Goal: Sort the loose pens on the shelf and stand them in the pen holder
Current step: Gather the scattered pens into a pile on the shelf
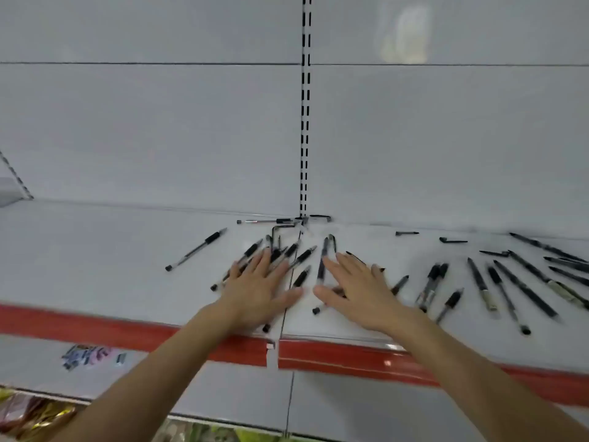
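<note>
Your two bare forearms come in from the bottom corners of the frame and meet near the centre, over the white shelf (95,250). Your left hand (258,288) lies flat with straight, spread fingers on a bunch of black-grip pens (299,258) just left of the seam in the shelf; that grip is wide and holds nothing, only pressing on the pens. Your right hand (353,291) lies the same way just right of the seam, grip wide, palm down, with one pen (322,269) beside its thumb and forefinger and dark pen tips showing past its fingers.

More loose pens (522,282) are scattered toward the right edge of the frame, well apart from your hands. A single pen (196,249) lies alone at centre left, and another (264,221) lies along the back wall.

Just behind your left fingertips stands a clear, dark-rimmed outline (282,232); I cannot tell whether it is the pen holder.

A red strip (350,355) runs along the shelf's front edge, and a slotted upright (305,122) climbs the back panel at top centre.
</note>
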The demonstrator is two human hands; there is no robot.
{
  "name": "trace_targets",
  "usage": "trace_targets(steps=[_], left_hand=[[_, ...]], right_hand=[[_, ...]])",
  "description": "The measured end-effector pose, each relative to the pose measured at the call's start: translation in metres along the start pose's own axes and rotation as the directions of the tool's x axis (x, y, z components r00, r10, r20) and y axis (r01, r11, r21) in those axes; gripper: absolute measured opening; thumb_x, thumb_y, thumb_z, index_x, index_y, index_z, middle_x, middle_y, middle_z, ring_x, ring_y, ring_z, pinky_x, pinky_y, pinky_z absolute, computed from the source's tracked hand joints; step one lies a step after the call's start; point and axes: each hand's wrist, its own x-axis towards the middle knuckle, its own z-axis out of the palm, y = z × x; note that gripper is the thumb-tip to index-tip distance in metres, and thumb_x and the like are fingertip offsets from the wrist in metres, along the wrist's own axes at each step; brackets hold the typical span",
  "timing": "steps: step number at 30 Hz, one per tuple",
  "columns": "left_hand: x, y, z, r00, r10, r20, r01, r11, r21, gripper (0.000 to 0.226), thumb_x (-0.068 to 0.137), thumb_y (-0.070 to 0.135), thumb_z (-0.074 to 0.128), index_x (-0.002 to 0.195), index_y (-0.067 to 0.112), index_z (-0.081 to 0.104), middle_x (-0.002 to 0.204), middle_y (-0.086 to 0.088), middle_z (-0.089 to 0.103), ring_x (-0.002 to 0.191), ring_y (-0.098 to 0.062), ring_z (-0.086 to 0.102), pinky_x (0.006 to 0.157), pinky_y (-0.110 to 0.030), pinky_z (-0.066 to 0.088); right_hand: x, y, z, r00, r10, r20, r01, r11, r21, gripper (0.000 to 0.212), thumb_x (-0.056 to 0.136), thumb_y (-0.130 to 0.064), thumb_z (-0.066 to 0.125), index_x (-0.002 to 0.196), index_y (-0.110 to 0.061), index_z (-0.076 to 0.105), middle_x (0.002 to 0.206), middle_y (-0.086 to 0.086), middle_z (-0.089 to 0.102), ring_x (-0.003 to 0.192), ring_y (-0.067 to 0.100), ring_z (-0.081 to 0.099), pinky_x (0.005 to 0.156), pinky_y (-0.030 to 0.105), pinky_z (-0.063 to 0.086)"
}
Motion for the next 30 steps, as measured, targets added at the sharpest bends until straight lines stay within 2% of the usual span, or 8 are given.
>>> trace_targets(steps=[5, 8, 11, 17, 19, 24, 27, 30], left_hand=[[0.002, -0.006, -0.014, 0.983, 0.161, -0.082, -0.167, 0.983, -0.070, 0.069, 0.087, 0.066, 0.018, 0.146, 0.031, 0.011, 0.157, 0.001, -0.004, 0.144, -0.013, -0.009, 0.115, -0.048, -0.003], [0.019, -0.061, -0.033, 0.979, -0.030, -0.204, 0.048, 0.996, 0.082, 0.085, 0.074, 0.078, 0.010, 0.145, 0.030, 0.014, 0.157, -0.003, -0.002, 0.144, -0.022, -0.005, 0.113, -0.054, 0.001], [0.027, -0.090, -0.033, 0.969, -0.227, -0.098, 0.235, 0.968, 0.086, 0.081, 0.079, 0.074, 0.019, 0.146, 0.030, 0.009, 0.156, -0.009, -0.001, 0.143, -0.030, 0.000, 0.112, -0.054, 0.007], [0.021, -0.056, -0.016, 0.991, 0.035, -0.133, -0.028, 0.998, 0.055, 0.109, 0.056, 0.089, -0.008, 0.141, 0.029, 0.022, 0.155, -0.008, 0.013, 0.143, -0.025, 0.009, 0.115, -0.044, 0.016], [0.020, -0.050, -0.020, 0.981, 0.089, -0.171, -0.097, 0.994, -0.042, 0.092, 0.070, 0.082, 0.009, 0.141, 0.026, 0.028, 0.154, -0.005, 0.018, 0.142, -0.021, 0.015, 0.115, -0.038, 0.017], [0.031, -0.077, -0.027, 0.962, -0.125, -0.245, 0.143, 0.988, 0.058, 0.080, 0.077, 0.072, 0.019, 0.136, 0.021, 0.035, 0.147, -0.008, 0.032, 0.138, -0.028, 0.024, 0.111, -0.046, 0.023], [0.029, -0.073, -0.016, 0.971, -0.078, -0.226, 0.088, 0.995, 0.037, 0.087, 0.071, 0.073, 0.010, 0.132, 0.018, 0.037, 0.133, -0.007, 0.043, 0.127, -0.028, 0.035, 0.107, -0.043, 0.030], [0.019, -0.042, -0.012, 0.986, 0.008, -0.166, -0.006, 1.000, 0.014, 0.081, 0.080, 0.062, 0.008, 0.137, 0.010, 0.031, 0.142, -0.010, 0.039, 0.134, -0.024, 0.030, 0.111, -0.027, 0.015]], right_hand=[[0.019, -0.004, 0.007, 0.997, -0.029, -0.072, 0.021, 0.993, -0.119, 0.089, 0.071, -0.083, 0.004, 0.146, -0.036, -0.002, 0.157, -0.005, -0.005, 0.144, 0.013, -0.007, 0.115, 0.047, -0.002], [0.023, -0.003, 0.010, 0.997, -0.049, -0.065, 0.041, 0.992, -0.116, 0.100, 0.056, -0.086, -0.011, 0.145, -0.039, -0.004, 0.157, -0.007, -0.007, 0.144, 0.013, -0.010, 0.114, 0.046, -0.005], [0.026, -0.007, 0.010, 0.998, -0.053, -0.035, 0.047, 0.988, -0.148, 0.102, 0.054, -0.085, -0.013, 0.145, -0.040, -0.002, 0.157, -0.006, -0.008, 0.144, 0.014, -0.011, 0.114, 0.048, -0.007], [0.033, -0.016, 0.006, 0.999, -0.046, -0.002, 0.045, 0.989, -0.144, 0.087, 0.067, -0.078, 0.002, 0.145, -0.039, 0.000, 0.157, -0.005, -0.007, 0.144, 0.014, -0.010, 0.114, 0.048, -0.008], [0.034, -0.015, 0.006, 0.999, -0.047, -0.014, 0.045, 0.991, -0.130, 0.091, 0.064, -0.079, 0.001, 0.145, -0.037, 0.001, 0.157, -0.005, -0.006, 0.144, 0.015, -0.009, 0.114, 0.047, -0.008], [0.028, -0.013, 0.004, 0.999, -0.027, -0.043, 0.023, 0.996, -0.082, 0.098, 0.060, -0.081, 0.004, 0.146, -0.034, 0.003, 0.157, -0.003, -0.005, 0.145, 0.016, -0.009, 0.115, 0.044, -0.008], [0.028, -0.014, 0.002, 0.999, -0.031, -0.031, 0.028, 0.997, -0.076, 0.100, 0.058, -0.081, 0.002, 0.146, -0.034, 0.003, 0.157, -0.002, -0.007, 0.144, 0.016, -0.010, 0.115, 0.045, -0.008], [0.030, -0.010, 0.001, 0.999, -0.044, -0.025, 0.041, 0.995, -0.089, 0.100, 0.057, -0.081, 0.001, 0.146, -0.035, 0.004, 0.157, -0.002, -0.007, 0.144, 0.016, -0.010, 0.114, 0.045, -0.008]])
